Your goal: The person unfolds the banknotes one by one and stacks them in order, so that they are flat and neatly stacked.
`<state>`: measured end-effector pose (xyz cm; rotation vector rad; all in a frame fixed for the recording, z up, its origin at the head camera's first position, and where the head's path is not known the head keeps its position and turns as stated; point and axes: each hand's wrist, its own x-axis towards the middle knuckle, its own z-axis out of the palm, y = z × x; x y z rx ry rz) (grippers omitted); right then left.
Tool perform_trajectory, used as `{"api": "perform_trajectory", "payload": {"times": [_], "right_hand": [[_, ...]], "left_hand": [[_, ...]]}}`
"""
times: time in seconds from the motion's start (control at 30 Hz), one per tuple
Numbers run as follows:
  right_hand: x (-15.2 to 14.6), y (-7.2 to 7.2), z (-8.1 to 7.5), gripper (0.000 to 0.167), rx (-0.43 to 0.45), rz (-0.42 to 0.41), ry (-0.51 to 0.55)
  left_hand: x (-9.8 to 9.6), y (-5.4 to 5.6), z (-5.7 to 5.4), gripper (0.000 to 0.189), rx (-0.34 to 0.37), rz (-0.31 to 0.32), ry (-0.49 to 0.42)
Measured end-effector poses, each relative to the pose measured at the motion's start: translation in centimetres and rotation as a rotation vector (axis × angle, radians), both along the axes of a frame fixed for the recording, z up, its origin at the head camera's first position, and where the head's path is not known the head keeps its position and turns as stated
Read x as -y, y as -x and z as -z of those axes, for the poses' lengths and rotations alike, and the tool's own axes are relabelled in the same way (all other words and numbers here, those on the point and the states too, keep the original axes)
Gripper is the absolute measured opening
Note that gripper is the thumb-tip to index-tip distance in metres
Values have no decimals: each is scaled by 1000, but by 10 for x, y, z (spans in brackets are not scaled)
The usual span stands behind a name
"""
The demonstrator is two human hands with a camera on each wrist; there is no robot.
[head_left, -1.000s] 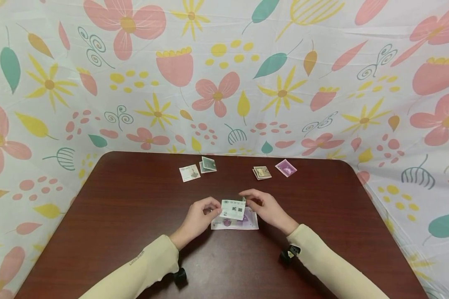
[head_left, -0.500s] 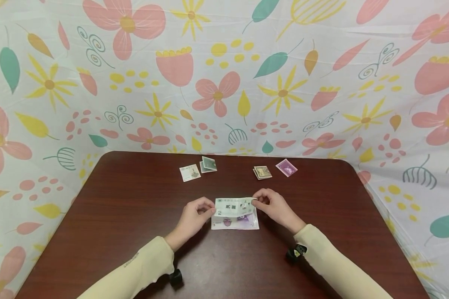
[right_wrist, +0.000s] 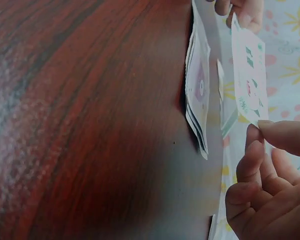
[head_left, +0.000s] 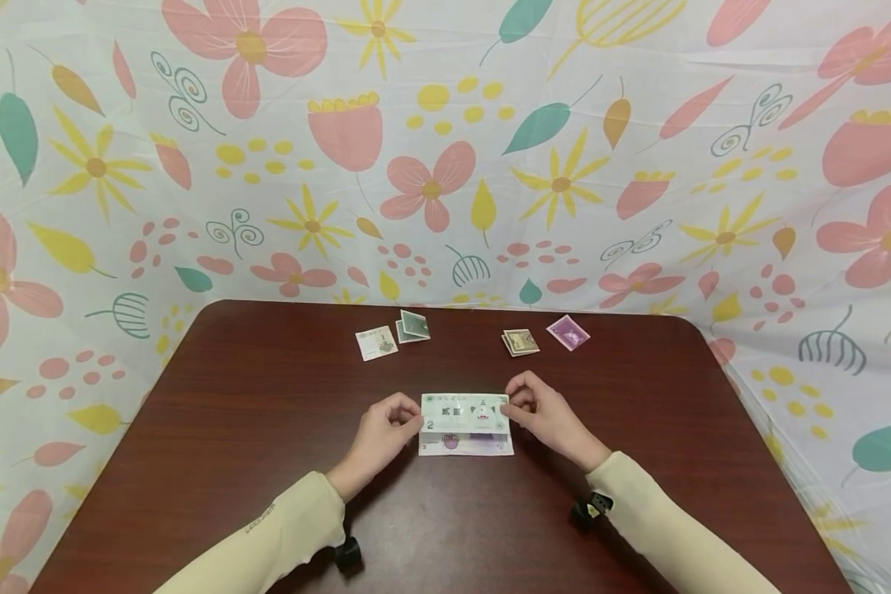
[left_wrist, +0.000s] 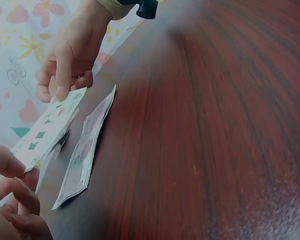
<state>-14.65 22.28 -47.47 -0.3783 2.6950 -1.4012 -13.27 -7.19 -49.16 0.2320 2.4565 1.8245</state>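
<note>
While my left hand [head_left: 381, 431] pinches one end of a pale green rectangular paper banknote marked 2 [head_left: 460, 414], my right hand [head_left: 548, 417] pinches the other between thumb and index finger. Note spread lengthwise, printed face up, held off the dark reddish-brown wooden table [head_left: 193, 462]. Both wrist views show a gap between it and a purple-and-white rectangular paper banknote marked 5 [head_left: 451, 446], which lies on the wood below, near edge exposed in the head view; layered edges visible there from the right wrist.

Far side of table, well apart from my fingers: to the left, a whitish squarish paper note [head_left: 376, 344] just beside a dark green folded paper note [head_left: 413, 327]; to the right, a tan-and-brown folded paper note [head_left: 520, 343] near a purple paper note set at an angle [head_left: 568, 333]. Behind, white cloth printed with pink and yellow flowers [head_left: 431, 99].
</note>
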Motion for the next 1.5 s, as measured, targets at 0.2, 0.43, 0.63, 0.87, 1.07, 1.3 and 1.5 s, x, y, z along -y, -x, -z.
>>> {"api": "perform_trajectory", "payload": {"times": [0.2,0.43,0.63,0.87,1.07,1.3,1.5], "right_hand": [[2,-1,-1,17,-42,4,-65],[2,-2,-4,7,-52,3,-137],[3,-3,-3,6,-48,-25,-156],[4,-5,3,6,-47,-75,-213],[7,-6,6,5,-48,-84,-237],[10,-7,6,6,-57,-80,-271],[11,-8,6,6,-39,-80,-291]], "left_hand": [[1,-1,2,4,-52,7,88],[0,-2,2,21,-142,36,201],[0,-3,2,13,-222,63,300],[1,-4,6,10,-294,100,434],[1,-5,6,9,-323,127,487],[1,-6,6,8,-316,127,531],[0,-7,6,8,-320,136,554]]}}
